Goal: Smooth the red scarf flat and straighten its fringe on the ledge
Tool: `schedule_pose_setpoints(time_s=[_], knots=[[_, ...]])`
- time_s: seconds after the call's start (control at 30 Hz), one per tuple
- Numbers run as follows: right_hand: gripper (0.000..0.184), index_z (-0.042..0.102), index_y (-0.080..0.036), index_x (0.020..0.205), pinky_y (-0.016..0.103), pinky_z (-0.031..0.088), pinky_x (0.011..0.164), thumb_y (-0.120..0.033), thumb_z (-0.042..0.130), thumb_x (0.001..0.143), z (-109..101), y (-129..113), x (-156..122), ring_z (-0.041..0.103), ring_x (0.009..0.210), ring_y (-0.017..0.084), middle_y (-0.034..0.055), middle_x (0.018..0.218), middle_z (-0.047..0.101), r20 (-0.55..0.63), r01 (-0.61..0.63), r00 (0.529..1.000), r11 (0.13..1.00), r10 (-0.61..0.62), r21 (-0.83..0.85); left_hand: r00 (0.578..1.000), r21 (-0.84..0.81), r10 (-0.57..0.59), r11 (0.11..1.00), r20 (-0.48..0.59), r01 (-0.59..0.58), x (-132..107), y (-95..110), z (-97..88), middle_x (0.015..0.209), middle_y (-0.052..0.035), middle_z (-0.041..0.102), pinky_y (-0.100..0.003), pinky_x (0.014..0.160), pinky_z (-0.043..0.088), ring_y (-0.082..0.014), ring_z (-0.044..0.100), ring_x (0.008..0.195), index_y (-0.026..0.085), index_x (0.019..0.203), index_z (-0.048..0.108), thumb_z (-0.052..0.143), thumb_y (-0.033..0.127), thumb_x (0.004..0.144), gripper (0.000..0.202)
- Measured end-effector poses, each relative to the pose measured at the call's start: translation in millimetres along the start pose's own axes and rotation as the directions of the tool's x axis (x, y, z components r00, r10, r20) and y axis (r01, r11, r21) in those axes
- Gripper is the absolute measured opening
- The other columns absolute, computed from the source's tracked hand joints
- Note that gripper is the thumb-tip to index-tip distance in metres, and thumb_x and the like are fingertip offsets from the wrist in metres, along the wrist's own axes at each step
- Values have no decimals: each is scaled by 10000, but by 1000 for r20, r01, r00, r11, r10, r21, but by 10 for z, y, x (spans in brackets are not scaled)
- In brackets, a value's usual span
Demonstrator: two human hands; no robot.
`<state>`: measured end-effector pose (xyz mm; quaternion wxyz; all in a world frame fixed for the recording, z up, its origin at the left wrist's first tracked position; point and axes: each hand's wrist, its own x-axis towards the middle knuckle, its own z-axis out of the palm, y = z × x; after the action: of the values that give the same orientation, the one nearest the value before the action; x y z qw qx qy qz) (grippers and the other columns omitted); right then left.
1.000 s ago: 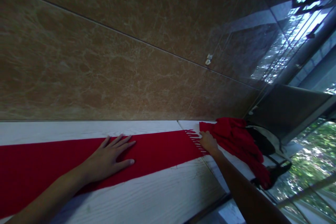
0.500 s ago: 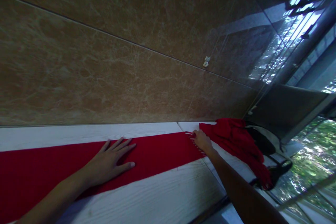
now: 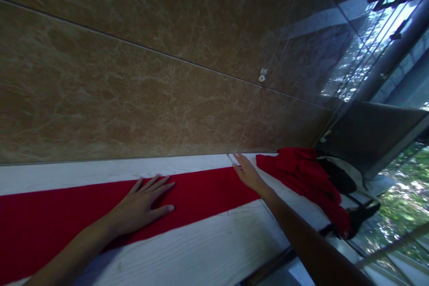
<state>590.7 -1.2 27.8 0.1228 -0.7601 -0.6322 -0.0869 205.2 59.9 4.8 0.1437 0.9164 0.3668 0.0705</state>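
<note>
Fabric in a long, flat red strip [image 3: 208, 192] stretches along the white wood-grained surface [image 3: 208, 241] beside the brown marbled wall [image 3: 134, 98]. Your left hand [image 3: 142, 207] lies palm down on it, fingers spread, gripping nothing. Your right hand [image 3: 250, 175] is at its far end, loosely open, with no visible hold; whether it touches cannot be told. Just beyond lies a crumpled red cloth [image 3: 295, 172]
</note>
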Motion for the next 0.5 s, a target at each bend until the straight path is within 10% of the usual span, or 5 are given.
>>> schedule_pose_setpoints(time_s=[0.23,0.5], knots=[[648,290,-291,1593,594,103,1215,-601,323,1025,89,-671,-138,70,1552,285,69,1689,151,174,128,973,981,-153,144,997,82,-26,996,79,20,-21,92,-91,1654,-68,156,-662,1224,16,-352,30,1542,299,1582,258,360,766,924,814],[707,294,-254,1594,600,58,1225,-651,273,1008,258,-627,-299,121,1547,273,74,1673,191,309,94,943,988,-127,119,994,73,-55,996,90,49,-34,80,-104,1663,-61,140,-652,1227,-2,-344,28,1547,313,1592,251,285,821,903,856]])
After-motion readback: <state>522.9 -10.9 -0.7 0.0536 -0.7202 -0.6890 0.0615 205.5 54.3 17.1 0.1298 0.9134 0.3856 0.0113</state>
